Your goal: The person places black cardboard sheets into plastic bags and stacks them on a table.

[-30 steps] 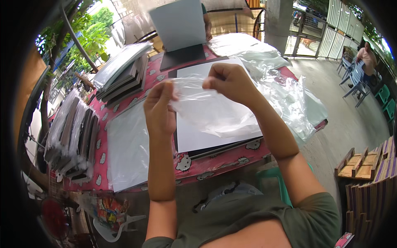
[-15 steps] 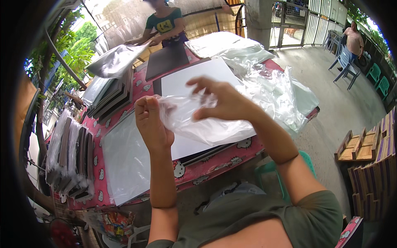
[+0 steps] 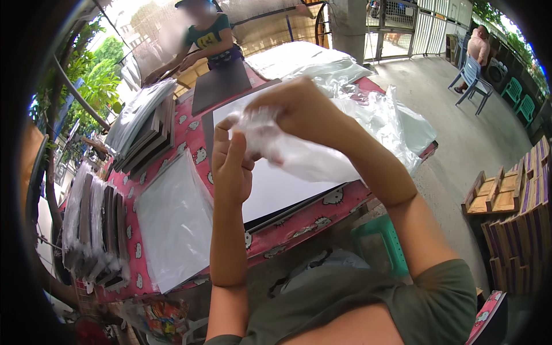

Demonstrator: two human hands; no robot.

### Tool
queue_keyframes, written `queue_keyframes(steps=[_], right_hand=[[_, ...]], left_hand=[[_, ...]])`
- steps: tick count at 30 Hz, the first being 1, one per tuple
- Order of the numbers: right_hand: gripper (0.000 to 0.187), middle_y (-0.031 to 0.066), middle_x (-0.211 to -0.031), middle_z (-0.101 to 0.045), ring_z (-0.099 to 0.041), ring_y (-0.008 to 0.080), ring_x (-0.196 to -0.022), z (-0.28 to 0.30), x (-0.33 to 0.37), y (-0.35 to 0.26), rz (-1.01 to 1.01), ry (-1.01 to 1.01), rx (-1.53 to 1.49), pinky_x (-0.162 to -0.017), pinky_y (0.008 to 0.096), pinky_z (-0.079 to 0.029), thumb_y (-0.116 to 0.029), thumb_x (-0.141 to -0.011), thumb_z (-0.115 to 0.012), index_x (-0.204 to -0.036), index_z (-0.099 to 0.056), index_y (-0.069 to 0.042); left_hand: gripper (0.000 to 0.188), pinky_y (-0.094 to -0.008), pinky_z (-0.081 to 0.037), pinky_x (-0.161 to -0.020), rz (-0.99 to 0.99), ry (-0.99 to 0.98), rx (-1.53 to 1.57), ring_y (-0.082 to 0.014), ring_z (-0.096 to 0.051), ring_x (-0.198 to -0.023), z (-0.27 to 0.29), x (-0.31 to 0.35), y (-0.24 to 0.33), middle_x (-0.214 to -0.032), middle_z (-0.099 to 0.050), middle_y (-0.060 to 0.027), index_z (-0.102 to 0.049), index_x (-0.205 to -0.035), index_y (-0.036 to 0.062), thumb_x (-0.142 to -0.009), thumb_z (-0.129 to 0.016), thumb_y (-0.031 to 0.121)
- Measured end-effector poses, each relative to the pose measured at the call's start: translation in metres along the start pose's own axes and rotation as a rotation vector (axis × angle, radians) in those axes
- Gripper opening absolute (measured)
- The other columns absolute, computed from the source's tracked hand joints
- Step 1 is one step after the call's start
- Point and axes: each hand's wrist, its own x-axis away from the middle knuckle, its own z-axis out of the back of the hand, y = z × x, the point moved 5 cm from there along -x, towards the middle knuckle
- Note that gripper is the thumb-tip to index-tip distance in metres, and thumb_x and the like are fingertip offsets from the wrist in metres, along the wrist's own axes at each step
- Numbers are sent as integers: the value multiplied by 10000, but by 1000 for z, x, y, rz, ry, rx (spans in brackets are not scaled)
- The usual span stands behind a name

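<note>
Film (image 3: 316, 162) hung between both hands, above a white sheet (image 3: 279, 187) on the tabletop (image 3: 198, 141). Left hand (image 3: 233, 158) pinched the film's left end, thumb upright. Right hand (image 3: 299, 109) arched over the film, fingers curled but blurred — could not tell whether they gripped. Clear sleeve (image 3: 175, 224) lay flat, near left; wrapped boards (image 3: 95, 224) stood beyond it at the left edge. Plastic heap (image 3: 397, 129) at right; co-worker (image 3: 215, 40) at the far side.
</note>
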Motion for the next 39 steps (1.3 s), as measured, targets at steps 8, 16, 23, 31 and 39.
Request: queue_keyframes(steps=[8, 16, 23, 31, 39], right_hand=[[264, 7, -758, -621, -552, 73, -664, 138, 25, 24, -2, 775, 508, -593, 204, -439, -201, -712, -725, -907, -627, -52], [251, 30, -786, -610, -543, 82, -710, 123, 71, 87, -395, 876, -229, -662, 211, -434, -92, -705, -721, -911, -597, -19], [192, 28, -758, -604, -550, 98, -706, 112, 64, 69, -321, 814, -551, -632, 232, -449, -33, -734, -678, -901, -588, -4], [103, 36, -704, -614, -555, 91, -648, 116, 93, 71, -366, 726, -124, -611, 221, -425, -62, -682, -712, -738, -647, -2], [91, 61, -785, -605, -587, 137, -667, 108, 107, 24, 16, 202, -925, -567, 208, -489, -117, -846, -529, -847, -588, -47]], left_hand=[[195, -208, -448, -605, -178, 242, -779, -82, -532, -810, 120, 6, 15, -793, -595, -29, -593, -589, 30, -748, -685, 96], [114, -200, -457, -652, -149, 136, 9, -60, -520, -706, 83, 3, 41, -758, -554, 8, -501, -905, 85, -827, -566, 34], [332, -280, -469, -763, 68, 94, 75, -125, -542, -793, 50, 3, 10, -875, -571, -21, -481, -1128, 91, -824, -602, 145], [126, -187, -449, -523, -36, 426, -148, -39, -532, -709, 52, 6, -5, -765, -514, 35, -542, -969, 117, -849, -569, 149], [224, -258, -461, -645, -99, -213, -770, -115, -558, -748, 124, 20, 14, -873, -589, -74, -580, -886, 26, -804, -630, 228]])
